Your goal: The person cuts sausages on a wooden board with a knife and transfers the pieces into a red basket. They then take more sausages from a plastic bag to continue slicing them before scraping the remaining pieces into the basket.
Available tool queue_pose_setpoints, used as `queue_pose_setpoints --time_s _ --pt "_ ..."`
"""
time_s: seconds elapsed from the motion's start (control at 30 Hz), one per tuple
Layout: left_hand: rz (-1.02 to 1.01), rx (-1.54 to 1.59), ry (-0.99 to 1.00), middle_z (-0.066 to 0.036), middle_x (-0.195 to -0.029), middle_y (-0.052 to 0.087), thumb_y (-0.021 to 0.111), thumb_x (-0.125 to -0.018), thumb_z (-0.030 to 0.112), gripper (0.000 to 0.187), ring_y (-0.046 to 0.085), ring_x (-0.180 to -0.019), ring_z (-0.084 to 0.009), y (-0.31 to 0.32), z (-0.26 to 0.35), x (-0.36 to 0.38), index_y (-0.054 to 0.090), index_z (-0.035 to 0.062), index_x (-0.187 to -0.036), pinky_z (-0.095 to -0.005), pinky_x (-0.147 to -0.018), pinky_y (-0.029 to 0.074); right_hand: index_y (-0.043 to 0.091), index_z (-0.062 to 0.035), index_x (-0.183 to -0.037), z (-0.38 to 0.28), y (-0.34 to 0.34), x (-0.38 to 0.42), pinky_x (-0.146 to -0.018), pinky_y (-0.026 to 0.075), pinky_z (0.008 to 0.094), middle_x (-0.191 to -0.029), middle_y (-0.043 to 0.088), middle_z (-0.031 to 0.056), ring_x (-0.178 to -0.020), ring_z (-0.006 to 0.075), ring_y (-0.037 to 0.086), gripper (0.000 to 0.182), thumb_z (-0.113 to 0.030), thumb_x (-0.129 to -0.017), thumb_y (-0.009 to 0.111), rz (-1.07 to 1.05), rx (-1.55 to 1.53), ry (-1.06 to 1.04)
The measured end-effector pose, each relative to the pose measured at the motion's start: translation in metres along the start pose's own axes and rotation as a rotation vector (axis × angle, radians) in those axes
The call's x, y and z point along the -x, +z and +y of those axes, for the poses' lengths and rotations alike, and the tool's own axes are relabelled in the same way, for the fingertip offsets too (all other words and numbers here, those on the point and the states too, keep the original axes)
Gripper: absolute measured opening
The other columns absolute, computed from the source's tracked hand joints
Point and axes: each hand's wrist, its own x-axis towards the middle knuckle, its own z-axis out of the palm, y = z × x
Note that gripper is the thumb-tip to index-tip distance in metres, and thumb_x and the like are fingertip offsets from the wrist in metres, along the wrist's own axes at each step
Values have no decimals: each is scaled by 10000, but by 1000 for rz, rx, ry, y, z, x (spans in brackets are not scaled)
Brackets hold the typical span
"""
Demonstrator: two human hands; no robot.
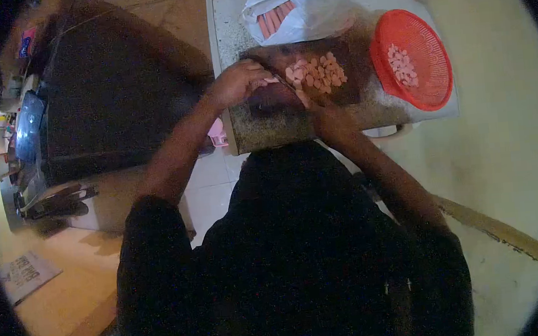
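On a speckled table lies a dark board with a pile of sliced sausage pieces on it. My left hand is closed on a short pink piece of sausage at the board's left side. My right hand is closed on a knife, whose dark blade slants between the held sausage and the slices. Most of the right fingers are dim and hard to make out.
A white plastic bag with whole sausages lies behind the board. A red basket with pale cut pieces stands at the right. A large dark surface is at the left, a wall on the right.
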Motion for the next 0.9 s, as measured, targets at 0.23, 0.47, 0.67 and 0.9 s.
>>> queue_pose_setpoints --time_s 0.23,0.47,0.67,0.9 --pt "34 -54 26 -107 -989 677 663 -868 146 194 622 -970 -303 -4 3 -2 691 77 -1047 -414 -888 491 309 -214 -1518 -8 -23 -3 -961 492 500 -1432 437 237 -1195 455 545 754 -10 -836 560 -76 -10 48" --pt "62 -108 -9 -90 -993 681 617 -911 221 207 627 -978 -287 2 3 5 701 92 -1049 -397 -892 493 337 -207 -1508 8 0 -12 -963 489 497 -1450 419 227 -1164 444 567 709 -20 -854 536 -120 5 84" --pt "109 -70 9 -81 -968 686 619 -910 246 222 632 -934 -288 4 5 7 707 98 -1049 -394 -854 499 340 -200 -1506 5 13 -10 -1001 463 492 -1420 440 232 -1188 439 547 728 -34 -840 583 19 23 -67" --pt "116 -175 26 -75 -948 703 662 -879 226 194 641 -895 -278 7 2 7 727 93 -1005 -392 -823 504 332 -210 -1512 -2 13 -6 -999 460 494 -1432 408 254 -1186 459 538 740 -63 -839 606 7 43 -30"
